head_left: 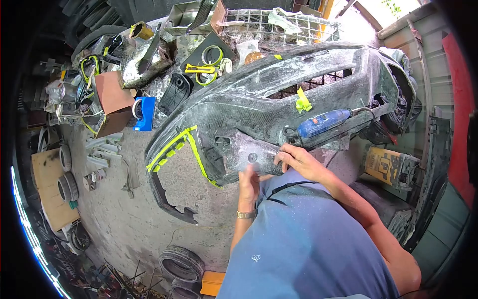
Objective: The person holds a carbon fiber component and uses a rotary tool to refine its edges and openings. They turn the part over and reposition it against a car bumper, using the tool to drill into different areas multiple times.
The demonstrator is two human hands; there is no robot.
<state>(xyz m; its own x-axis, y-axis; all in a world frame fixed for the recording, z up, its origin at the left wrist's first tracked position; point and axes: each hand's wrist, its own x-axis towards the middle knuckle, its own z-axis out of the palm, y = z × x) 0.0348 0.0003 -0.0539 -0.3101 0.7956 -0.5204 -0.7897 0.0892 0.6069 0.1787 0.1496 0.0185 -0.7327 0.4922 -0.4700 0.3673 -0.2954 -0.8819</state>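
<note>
The dusty dark panel (224,112) lies before the person's waist. At its near edge, the right hand (302,163) has bent fingers and the left hand (249,183) blurs; I cannot tell whether either grips. A blue power tool (323,123) rests on the panel.

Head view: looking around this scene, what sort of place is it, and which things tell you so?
Probably a vehicle body repair workshop: what looks like a car bumper, dusty and partly taped, a blue power tool lying on it, and loose tyres on the floor.
</note>
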